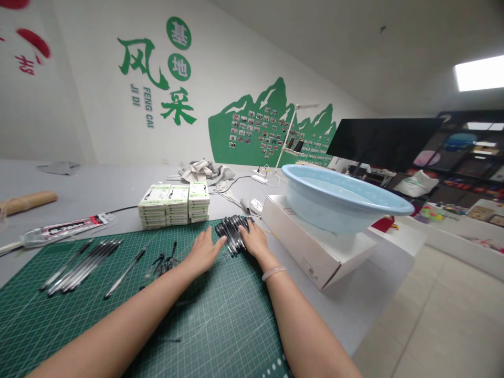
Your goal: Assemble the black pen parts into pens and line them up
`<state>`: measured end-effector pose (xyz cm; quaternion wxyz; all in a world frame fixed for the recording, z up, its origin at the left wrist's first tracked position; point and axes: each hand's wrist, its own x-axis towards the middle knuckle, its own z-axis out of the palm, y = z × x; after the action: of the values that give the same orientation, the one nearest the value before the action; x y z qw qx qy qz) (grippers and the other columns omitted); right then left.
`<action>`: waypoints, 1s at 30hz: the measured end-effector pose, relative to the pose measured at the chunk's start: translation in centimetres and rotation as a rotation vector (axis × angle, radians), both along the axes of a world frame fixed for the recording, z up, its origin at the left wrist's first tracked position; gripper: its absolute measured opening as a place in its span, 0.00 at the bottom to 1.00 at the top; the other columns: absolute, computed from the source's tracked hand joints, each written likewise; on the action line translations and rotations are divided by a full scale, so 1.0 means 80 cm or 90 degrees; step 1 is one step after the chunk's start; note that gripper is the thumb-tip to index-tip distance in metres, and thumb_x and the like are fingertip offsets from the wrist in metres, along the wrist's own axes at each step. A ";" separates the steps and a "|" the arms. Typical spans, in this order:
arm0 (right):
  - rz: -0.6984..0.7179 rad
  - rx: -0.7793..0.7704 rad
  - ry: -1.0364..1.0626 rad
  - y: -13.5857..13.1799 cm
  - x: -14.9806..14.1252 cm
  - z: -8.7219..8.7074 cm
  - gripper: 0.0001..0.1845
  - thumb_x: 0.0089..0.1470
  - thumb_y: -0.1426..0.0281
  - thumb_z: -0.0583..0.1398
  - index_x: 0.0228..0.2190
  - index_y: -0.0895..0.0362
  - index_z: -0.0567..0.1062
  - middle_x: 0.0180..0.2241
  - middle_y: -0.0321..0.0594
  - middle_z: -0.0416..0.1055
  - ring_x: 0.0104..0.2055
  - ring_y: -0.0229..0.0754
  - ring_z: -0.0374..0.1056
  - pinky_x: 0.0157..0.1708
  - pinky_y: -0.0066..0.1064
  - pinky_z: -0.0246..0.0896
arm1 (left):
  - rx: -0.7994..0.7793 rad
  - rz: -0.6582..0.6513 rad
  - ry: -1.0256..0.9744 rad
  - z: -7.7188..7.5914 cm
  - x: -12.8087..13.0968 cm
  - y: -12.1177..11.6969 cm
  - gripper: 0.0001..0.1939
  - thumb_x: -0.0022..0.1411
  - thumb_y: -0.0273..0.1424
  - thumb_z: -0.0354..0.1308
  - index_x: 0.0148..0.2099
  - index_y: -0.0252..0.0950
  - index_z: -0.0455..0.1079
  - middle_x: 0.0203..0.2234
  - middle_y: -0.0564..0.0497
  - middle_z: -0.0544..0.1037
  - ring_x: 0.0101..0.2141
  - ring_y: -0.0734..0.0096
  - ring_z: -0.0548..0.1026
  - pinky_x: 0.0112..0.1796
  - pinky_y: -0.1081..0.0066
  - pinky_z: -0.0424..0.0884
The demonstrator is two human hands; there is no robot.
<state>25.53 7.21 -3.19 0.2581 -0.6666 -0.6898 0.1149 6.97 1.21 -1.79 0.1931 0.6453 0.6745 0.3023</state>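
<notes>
A bunch of clear pens with black caps (231, 233) lies side by side at the far edge of the green cutting mat (236, 315). My right hand (255, 240) is at the right side of the bunch, with thumb and fingers closed over the outer pens. On the left side, my left hand (205, 251) is open; its thumb reaches the edge of the bunch and its fingers stretch forward. Near my left wrist lies a small heap of black pen caps (163, 262). Further left are several uncapped pens (84, 266) in a row and a single pen (126, 272).
Stacked small white-green boxes (173, 202) stand behind the mat. To the right, a light blue basin (342, 202) rests on a white carton (311, 247). A plastic pen packet (66, 230), crumpled grey cloth (202, 172) and a power strip (259, 179) lie on the table.
</notes>
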 end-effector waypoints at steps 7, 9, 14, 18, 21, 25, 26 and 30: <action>0.049 0.041 -0.029 -0.012 -0.020 -0.006 0.32 0.62 0.53 0.50 0.60 0.58 0.65 0.64 0.52 0.58 0.66 0.55 0.52 0.63 0.48 0.42 | 0.028 0.179 -0.018 -0.011 0.068 0.054 0.35 0.66 0.42 0.46 0.66 0.21 0.52 0.65 0.23 0.56 0.65 0.43 0.54 0.60 0.52 0.52; 0.076 0.043 -0.017 -0.019 -0.030 -0.005 0.30 0.63 0.56 0.50 0.60 0.61 0.65 0.63 0.55 0.59 0.65 0.54 0.53 0.63 0.47 0.43 | 0.038 0.195 -0.021 -0.014 0.072 0.054 0.35 0.66 0.42 0.45 0.66 0.22 0.52 0.65 0.25 0.54 0.65 0.42 0.53 0.61 0.52 0.52; 0.058 0.119 0.047 -0.017 -0.037 0.006 0.25 0.62 0.65 0.50 0.58 0.61 0.67 0.60 0.54 0.63 0.63 0.51 0.57 0.62 0.44 0.47 | 0.054 0.191 -0.025 -0.019 0.064 0.049 0.36 0.67 0.43 0.44 0.66 0.20 0.51 0.65 0.25 0.54 0.65 0.43 0.53 0.61 0.55 0.52; 0.042 0.069 0.076 0.011 -0.016 0.009 0.31 0.63 0.60 0.50 0.61 0.65 0.61 0.63 0.56 0.58 0.66 0.52 0.53 0.63 0.43 0.46 | 0.058 0.195 -0.025 -0.019 0.062 0.050 0.37 0.67 0.43 0.44 0.67 0.19 0.50 0.66 0.24 0.52 0.66 0.43 0.52 0.62 0.55 0.51; 0.097 0.026 0.071 0.027 -0.006 0.000 0.30 0.63 0.58 0.51 0.60 0.62 0.64 0.62 0.53 0.62 0.64 0.49 0.57 0.62 0.40 0.47 | 0.062 0.202 -0.022 -0.019 0.069 0.053 0.37 0.65 0.44 0.47 0.67 0.22 0.51 0.66 0.26 0.52 0.66 0.41 0.51 0.62 0.53 0.51; 0.117 0.018 0.064 0.024 -0.009 -0.014 0.29 0.64 0.59 0.49 0.59 0.64 0.65 0.64 0.53 0.58 0.67 0.49 0.50 0.65 0.41 0.41 | 0.070 0.214 -0.026 -0.022 0.081 0.056 0.34 0.65 0.41 0.48 0.66 0.24 0.53 0.66 0.28 0.54 0.66 0.42 0.50 0.62 0.52 0.50; 0.121 0.017 0.065 0.021 -0.011 -0.016 0.29 0.64 0.59 0.49 0.60 0.63 0.64 0.64 0.52 0.58 0.68 0.48 0.50 0.65 0.41 0.40 | 0.072 0.216 -0.029 -0.023 0.081 0.056 0.33 0.65 0.40 0.47 0.66 0.24 0.53 0.66 0.28 0.54 0.66 0.42 0.50 0.62 0.52 0.50; 0.127 0.013 0.096 0.010 -0.022 -0.015 0.31 0.65 0.57 0.46 0.62 0.61 0.62 0.65 0.49 0.56 0.68 0.46 0.51 0.65 0.39 0.44 | 0.071 0.218 -0.038 -0.027 0.072 0.058 0.32 0.66 0.40 0.45 0.66 0.24 0.54 0.66 0.28 0.56 0.66 0.45 0.53 0.62 0.53 0.51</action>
<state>23.79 8.03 -4.37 0.3035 -0.5816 -0.7323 0.1827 12.74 5.86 -3.97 0.1225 0.5213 0.7509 0.3865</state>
